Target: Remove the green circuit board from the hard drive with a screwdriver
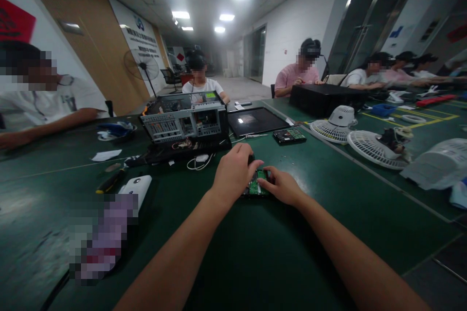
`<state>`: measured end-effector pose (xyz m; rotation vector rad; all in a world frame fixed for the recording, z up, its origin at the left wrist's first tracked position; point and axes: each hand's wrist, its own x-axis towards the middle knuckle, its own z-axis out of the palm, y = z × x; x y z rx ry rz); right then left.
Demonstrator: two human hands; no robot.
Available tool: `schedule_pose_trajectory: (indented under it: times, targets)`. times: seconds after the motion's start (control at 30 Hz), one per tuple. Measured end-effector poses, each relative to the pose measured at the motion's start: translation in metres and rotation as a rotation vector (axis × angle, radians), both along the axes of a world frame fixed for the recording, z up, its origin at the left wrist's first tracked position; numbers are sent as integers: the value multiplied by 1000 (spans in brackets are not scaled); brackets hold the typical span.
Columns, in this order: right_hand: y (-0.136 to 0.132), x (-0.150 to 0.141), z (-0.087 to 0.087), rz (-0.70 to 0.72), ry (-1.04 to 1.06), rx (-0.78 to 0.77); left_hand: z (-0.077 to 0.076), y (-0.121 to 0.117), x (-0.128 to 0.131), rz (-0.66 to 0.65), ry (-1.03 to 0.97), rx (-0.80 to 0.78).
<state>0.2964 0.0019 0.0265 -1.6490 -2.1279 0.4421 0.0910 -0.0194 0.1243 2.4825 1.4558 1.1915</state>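
Observation:
A hard drive [254,189] with its green circuit board facing up lies on the green table in front of me. My left hand [233,170] is closed above its left side, around something dark that is mostly hidden by the fingers. At the drive's right edge, my right hand [282,185] grips it with the thumb over the board and the fingers at the side. A second hard drive [289,136] rests farther back, with several tiny pieces on the table in front of it.
An opened computer case [184,121] stands at the back left, beside a black panel [257,121]. A screwdriver [111,181] and a white power strip [140,187] lie to the left. White fan parts [379,148] are on the right. Several people sit around the tables.

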Motion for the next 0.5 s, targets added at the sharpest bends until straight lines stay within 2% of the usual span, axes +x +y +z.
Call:
schedule_pose_trajectory:
  times: [0.3,0.5]
  targets:
    - [0,0,0,1,-1,5,-4,5,-1,20,-45,-14]
    - [0,0,-1,11,11,24,-1,1,-2,59,-24,-49]
